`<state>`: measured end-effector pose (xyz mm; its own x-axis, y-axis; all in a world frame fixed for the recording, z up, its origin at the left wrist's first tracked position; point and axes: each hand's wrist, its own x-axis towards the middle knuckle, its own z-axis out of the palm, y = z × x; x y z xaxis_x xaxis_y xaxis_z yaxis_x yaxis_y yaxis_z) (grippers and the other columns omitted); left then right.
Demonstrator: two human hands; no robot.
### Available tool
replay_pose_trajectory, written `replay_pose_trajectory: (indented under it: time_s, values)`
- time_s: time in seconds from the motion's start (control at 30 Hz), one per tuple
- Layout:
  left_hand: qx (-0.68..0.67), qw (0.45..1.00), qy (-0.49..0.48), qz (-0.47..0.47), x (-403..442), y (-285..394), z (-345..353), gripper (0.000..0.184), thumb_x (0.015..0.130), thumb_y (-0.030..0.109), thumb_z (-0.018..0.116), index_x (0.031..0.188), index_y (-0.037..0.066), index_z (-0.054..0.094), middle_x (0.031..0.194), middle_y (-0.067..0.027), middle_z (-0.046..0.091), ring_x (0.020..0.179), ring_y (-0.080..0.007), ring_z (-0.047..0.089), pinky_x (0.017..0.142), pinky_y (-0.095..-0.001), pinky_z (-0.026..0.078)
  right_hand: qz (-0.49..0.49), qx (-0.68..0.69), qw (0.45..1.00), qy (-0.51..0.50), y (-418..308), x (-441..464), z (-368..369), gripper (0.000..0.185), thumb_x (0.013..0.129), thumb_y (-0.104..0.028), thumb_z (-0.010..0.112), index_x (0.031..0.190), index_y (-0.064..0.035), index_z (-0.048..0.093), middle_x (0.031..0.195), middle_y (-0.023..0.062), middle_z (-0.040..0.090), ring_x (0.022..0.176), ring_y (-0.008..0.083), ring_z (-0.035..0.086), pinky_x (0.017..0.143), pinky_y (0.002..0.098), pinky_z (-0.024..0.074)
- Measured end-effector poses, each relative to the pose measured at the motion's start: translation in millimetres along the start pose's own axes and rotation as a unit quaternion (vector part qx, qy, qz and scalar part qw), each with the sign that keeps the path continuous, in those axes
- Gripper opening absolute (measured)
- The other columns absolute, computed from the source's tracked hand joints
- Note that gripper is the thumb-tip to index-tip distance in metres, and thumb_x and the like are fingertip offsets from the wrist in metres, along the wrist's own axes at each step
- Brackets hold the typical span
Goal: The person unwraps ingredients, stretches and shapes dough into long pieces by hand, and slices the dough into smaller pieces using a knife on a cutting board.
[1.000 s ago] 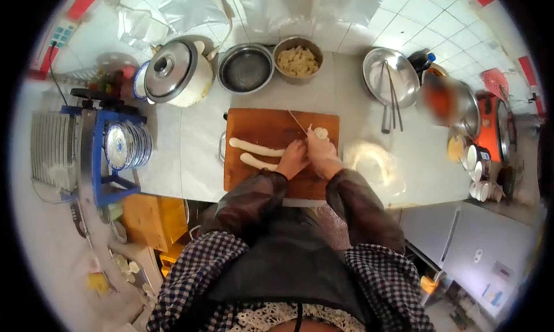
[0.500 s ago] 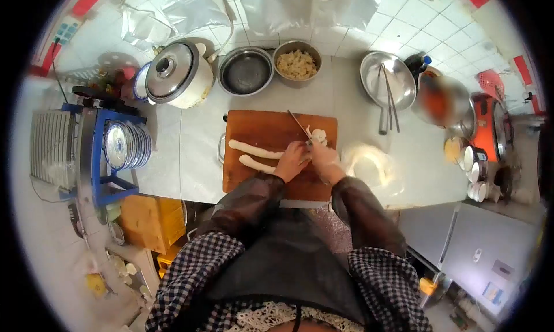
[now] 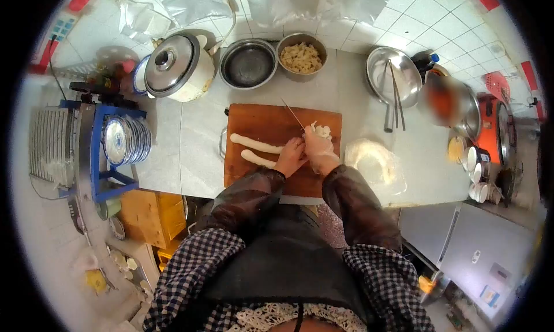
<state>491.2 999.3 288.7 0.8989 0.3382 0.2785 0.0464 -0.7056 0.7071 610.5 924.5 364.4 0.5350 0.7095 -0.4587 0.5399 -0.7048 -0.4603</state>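
A: From the head view, how are the hands?
B: Close together. The right hand is closed around the knife, its blade pointing away, up and to the left; the handle is hidden. The left hand rests curled just beside it, over the ends of the rolls; I can't tell whether it grips or only presses.
A: And the rolls?
B: Two show, an upper roll and a lower roll, both on the board, running out to the left of the left hand.
A: What is done?
B: Judging by the look of it, some cutting: small pale pieces lie just beyond the right hand.
A: And left?
B: Both visible lengths look uncut. To the right of the right hand, a curved pale strip lies under clear plastic, seemingly whole too.
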Motion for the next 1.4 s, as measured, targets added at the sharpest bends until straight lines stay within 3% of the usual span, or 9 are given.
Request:
replay_pose_trajectory:
  time_s: [0.4, 0.5, 0.57, 0.6, 0.7, 0.97, 1.03, 1.3, 1.4]
  values:
    - [0.018, 0.999, 0.044, 0.006, -9.8, -15.5, 19.8, 0.028, 0.071, 0.008, 0.074, 0.094, 0.003, 0.057, 0.103, -0.0147, 0.055, 0.100, -0.0371, 0.052, 0.085, -0.0460, 0.045, -0.035, -0.040, 0.999, -0.004, 17.4, -11.1, 15.8, 0.038, 0.093, -0.017, 0.055, 0.128, -0.0132, 0.042, 0.096, 0.0228, 0.067, 0.086, 0.0442, 0.064, 0.073, 0.0503, 0.0494]
    - [0.007, 1.000, 0.018, -0.015, -2.8, -8.2, 7.0, 0.027, 0.073, 0.009, 0.073, 0.094, 0.002, 0.057, 0.104, -0.0159, 0.055, 0.100, -0.0379, 0.052, 0.085, -0.0457, 0.046, -0.144, -0.112, 0.969, 0.164, 21.1, -0.4, 18.7, 0.019, 0.093, -0.014, 0.047, 0.112, -0.0106, 0.046, 0.104, 0.0208, 0.064, 0.097, 0.0428, 0.062, 0.078, 0.0521, 0.0476]
    - [-0.034, 0.999, -0.033, -0.016, -2.5, -12.0, 8.9, 0.026, 0.075, 0.010, 0.072, 0.094, 0.000, 0.057, 0.106, -0.0178, 0.055, 0.100, -0.0386, 0.052, 0.086, -0.0453, 0.046, 0.025, -0.014, 0.997, -0.066, 25.4, -29.7, -5.8, 0.026, 0.093, -0.015, 0.050, 0.117, -0.0110, 0.045, 0.104, 0.0221, 0.063, 0.096, 0.0419, 0.063, 0.078, 0.0520, 0.0477]
    - [-0.034, 0.999, -0.029, -0.015, -0.2, -10.2, 7.1, 0.026, 0.075, 0.010, 0.072, 0.094, 0.000, 0.057, 0.106, -0.0178, 0.055, 0.100, -0.0386, 0.052, 0.086, -0.0453, 0.046, -0.072, -0.046, 0.996, 0.033, 63.9, -29.3, 29.0, 0.044, 0.095, -0.024, 0.051, 0.136, -0.0155, 0.037, 0.094, 0.0256, 0.066, 0.087, 0.0445, 0.064, 0.074, 0.0528, 0.0494]
    - [-0.033, 0.999, -0.008, -0.017, -0.9, -8.2, 9.9, 0.025, 0.075, 0.009, 0.071, 0.093, 0.000, 0.056, 0.108, -0.0191, 0.055, 0.100, -0.0392, 0.052, 0.087, -0.0450, 0.046, 0.047, -0.053, 0.995, -0.068, 34.7, -64.2, -3.9, 0.037, 0.097, -0.022, 0.049, 0.132, -0.0133, 0.040, 0.092, 0.0239, 0.067, 0.084, 0.0427, 0.064, 0.070, 0.0535, 0.0489]
    - [-0.055, 0.997, -0.038, -0.033, -4.2, -0.1, -3.4, 0.042, 0.073, 0.008, 0.072, 0.111, -0.002, 0.056, 0.114, -0.0211, 0.053, 0.109, -0.0436, 0.047, 0.094, -0.0481, 0.042, -0.074, -0.074, 0.990, 0.090, 2.2, -1.6, 10.2, 0.026, 0.094, -0.016, 0.047, 0.119, -0.0090, 0.046, 0.100, 0.0233, 0.066, 0.095, 0.0427, 0.063, 0.076, 0.0528, 0.0471]
    - [-0.044, 0.999, 0.006, -0.005, -5.2, 1.8, -7.6, 0.043, 0.072, 0.008, 0.073, 0.110, -0.001, 0.056, 0.113, -0.0191, 0.053, 0.109, -0.0412, 0.049, 0.094, -0.0467, 0.042, -0.010, 0.057, 0.998, -0.003, 22.5, -20.6, 6.6, 0.024, 0.093, -0.014, 0.048, 0.116, -0.0091, 0.048, 0.100, 0.0228, 0.066, 0.094, 0.0434, 0.062, 0.079, 0.0528, 0.0461]
    - [-0.001, 1.000, 0.017, 0.016, -9.7, -5.7, -2.3, 0.033, 0.072, 0.008, 0.073, 0.100, 0.002, 0.056, 0.106, -0.0151, 0.054, 0.100, -0.0364, 0.052, 0.085, -0.0450, 0.045, 0.023, -0.045, 0.998, -0.045, 28.5, -65.2, 6.2, 0.034, 0.097, -0.021, 0.049, 0.128, -0.0104, 0.041, 0.090, 0.0209, 0.066, 0.084, 0.0457, 0.063, 0.071, 0.0532, 0.0477]
    - [-0.013, 0.999, 0.023, 0.038, -9.4, -10.3, 0.4, 0.032, 0.072, 0.008, 0.073, 0.099, 0.002, 0.057, 0.104, -0.0154, 0.054, 0.098, -0.0369, 0.052, 0.084, -0.0454, 0.045, -0.050, -0.080, 0.994, 0.061, 27.1, -18.0, 30.5, 0.033, 0.096, -0.018, 0.050, 0.127, -0.0093, 0.043, 0.096, 0.0199, 0.065, 0.088, 0.0475, 0.061, 0.072, 0.0520, 0.0483]
